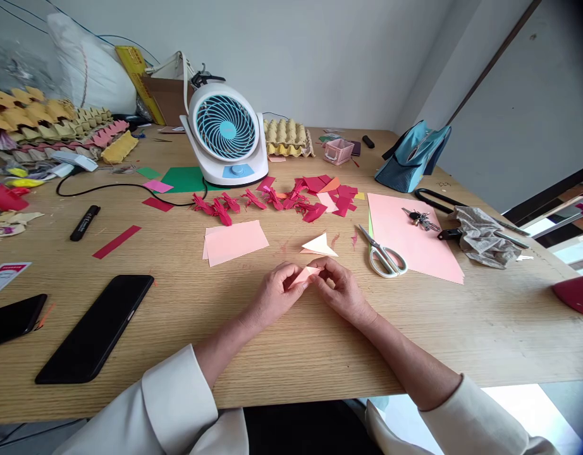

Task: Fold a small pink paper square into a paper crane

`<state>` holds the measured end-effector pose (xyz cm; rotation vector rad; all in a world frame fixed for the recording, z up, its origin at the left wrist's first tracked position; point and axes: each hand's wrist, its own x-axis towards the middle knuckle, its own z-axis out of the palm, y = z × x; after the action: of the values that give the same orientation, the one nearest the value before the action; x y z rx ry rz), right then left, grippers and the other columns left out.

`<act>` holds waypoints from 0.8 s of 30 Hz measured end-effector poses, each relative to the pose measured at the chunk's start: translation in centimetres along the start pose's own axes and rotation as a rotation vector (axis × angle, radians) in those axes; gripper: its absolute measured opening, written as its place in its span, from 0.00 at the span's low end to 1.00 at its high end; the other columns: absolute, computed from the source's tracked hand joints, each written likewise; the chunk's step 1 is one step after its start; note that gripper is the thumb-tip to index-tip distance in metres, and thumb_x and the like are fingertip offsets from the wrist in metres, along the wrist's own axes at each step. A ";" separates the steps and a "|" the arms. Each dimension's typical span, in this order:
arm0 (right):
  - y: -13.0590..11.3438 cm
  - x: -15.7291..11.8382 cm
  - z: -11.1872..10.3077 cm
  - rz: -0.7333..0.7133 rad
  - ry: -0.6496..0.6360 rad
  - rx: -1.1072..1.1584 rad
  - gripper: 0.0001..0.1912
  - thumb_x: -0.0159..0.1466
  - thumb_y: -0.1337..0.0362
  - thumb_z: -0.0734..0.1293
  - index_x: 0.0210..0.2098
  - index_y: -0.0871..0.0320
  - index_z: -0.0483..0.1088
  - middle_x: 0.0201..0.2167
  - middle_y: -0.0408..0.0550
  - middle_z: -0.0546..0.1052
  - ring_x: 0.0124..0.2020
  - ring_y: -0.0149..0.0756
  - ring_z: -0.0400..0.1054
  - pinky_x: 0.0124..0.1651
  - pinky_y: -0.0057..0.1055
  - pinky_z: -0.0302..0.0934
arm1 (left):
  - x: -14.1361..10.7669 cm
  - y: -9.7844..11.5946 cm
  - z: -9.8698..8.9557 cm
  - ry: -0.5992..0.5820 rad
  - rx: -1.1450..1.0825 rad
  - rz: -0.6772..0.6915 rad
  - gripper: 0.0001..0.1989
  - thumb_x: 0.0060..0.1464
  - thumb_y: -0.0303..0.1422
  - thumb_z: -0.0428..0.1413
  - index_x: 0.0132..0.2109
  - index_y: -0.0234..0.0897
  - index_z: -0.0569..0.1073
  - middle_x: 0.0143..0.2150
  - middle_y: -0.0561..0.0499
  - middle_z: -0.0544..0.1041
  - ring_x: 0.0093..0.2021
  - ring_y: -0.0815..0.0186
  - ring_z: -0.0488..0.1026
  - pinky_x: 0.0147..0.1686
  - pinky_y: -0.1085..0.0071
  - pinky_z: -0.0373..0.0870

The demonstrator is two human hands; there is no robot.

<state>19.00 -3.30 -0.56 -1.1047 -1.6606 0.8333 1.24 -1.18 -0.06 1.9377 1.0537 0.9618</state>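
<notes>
Wood-grain tabletop (301,360), pale wall (329,63) behind. Left hand (277,287) and right hand (343,289) pinch one folded pink paper (303,276) between them, fingertips close together. Just beyond fingers: cream folded piece (322,244); beyond and left, flat pink sheets (237,243); right, scissors (378,248). Farther out, crimson paper shapes (274,198), then fan (227,129). Possible trouble: uneven finger pressure skewing a crease; moving air, should the fan run, shifting those sheets

A plain pale-grey wall (329,63) rises behind the light-brown wood-grained bench (462,335); pale, brightly lit floor (528,414) shows lower right
</notes>
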 end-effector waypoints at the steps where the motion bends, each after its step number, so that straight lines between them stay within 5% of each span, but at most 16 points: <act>1: 0.0 0.0 0.0 -0.011 -0.002 -0.018 0.05 0.66 0.64 0.64 0.40 0.56 0.70 0.34 0.46 0.74 0.33 0.34 0.67 0.38 0.31 0.62 | 0.0 0.0 0.0 0.000 -0.008 -0.009 0.12 0.54 0.30 0.55 0.26 0.37 0.60 0.25 0.58 0.59 0.27 0.72 0.58 0.29 0.74 0.55; 8: -0.5 0.1 -0.1 -0.017 -0.033 -0.033 0.07 0.65 0.69 0.62 0.40 0.56 0.70 0.35 0.47 0.75 0.35 0.35 0.69 0.39 0.32 0.62 | 0.0 0.3 -0.1 -0.039 -0.037 -0.026 0.07 0.52 0.26 0.52 0.27 0.36 0.63 0.25 0.58 0.61 0.26 0.73 0.57 0.29 0.75 0.55; 24: -0.4 0.3 -0.3 -0.008 -0.009 -0.137 0.12 0.68 0.61 0.60 0.34 0.58 0.72 0.29 0.47 0.72 0.31 0.36 0.65 0.36 0.32 0.58 | 0.0 1.0 -0.3 -0.032 -0.066 -0.104 0.14 0.56 0.39 0.57 0.28 0.36 0.64 0.24 0.58 0.61 0.26 0.73 0.57 0.26 0.76 0.53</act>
<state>19.16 -3.12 0.01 -1.1885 -1.7494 0.7286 1.28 -1.49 0.91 1.8205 1.0795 0.8940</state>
